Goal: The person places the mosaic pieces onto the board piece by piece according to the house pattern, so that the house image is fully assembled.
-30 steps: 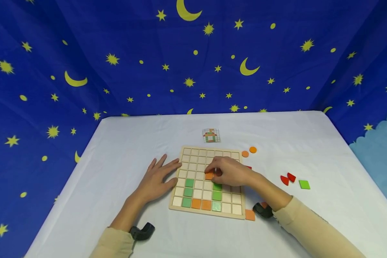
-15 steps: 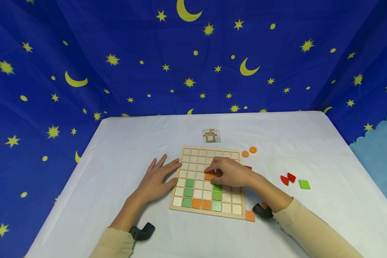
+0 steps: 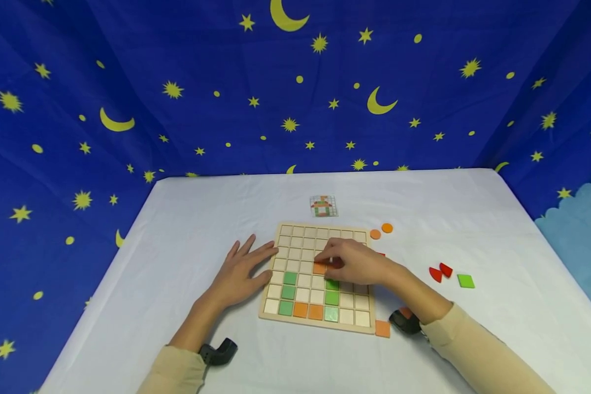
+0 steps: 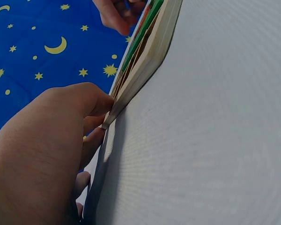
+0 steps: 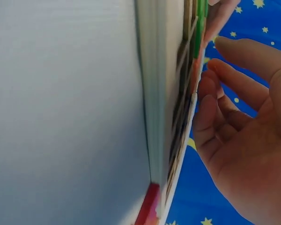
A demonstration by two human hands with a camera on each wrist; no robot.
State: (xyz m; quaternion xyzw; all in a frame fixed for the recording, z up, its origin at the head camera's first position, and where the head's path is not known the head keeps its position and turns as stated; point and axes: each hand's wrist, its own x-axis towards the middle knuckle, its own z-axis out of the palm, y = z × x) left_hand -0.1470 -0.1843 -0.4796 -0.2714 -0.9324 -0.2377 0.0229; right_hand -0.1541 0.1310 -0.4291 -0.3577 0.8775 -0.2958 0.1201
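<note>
A wooden grid board (image 3: 317, 324) lies on the white table, with dark green tiles (image 3: 288, 291) in one column, brighter green tiles (image 3: 331, 297) in another, and orange tiles (image 3: 300, 310) in the bottom row. My left hand (image 3: 238, 278) lies spread on the cloth, thumb and fingertips touching the board's left edge. Over the board's middle, my right hand (image 3: 357, 261) has index finger and thumb tips around an orange tile (image 3: 319, 268) set in a cell. In the right wrist view, a gap shows between that thumb (image 5: 243, 51) and index finger. The palm hides several cells.
A small pattern card (image 3: 323, 206) sits behind the board. To the right are orange discs (image 3: 387, 227), red quarter-round pieces (image 3: 445, 270), a green square (image 3: 465, 281) and an orange square (image 3: 382, 329). A red piece (image 5: 147, 204) peeks out by the board's right edge.
Both hands have stayed nearly in place. The whole head view has shifted very slightly; the tiles on the board look the same.
</note>
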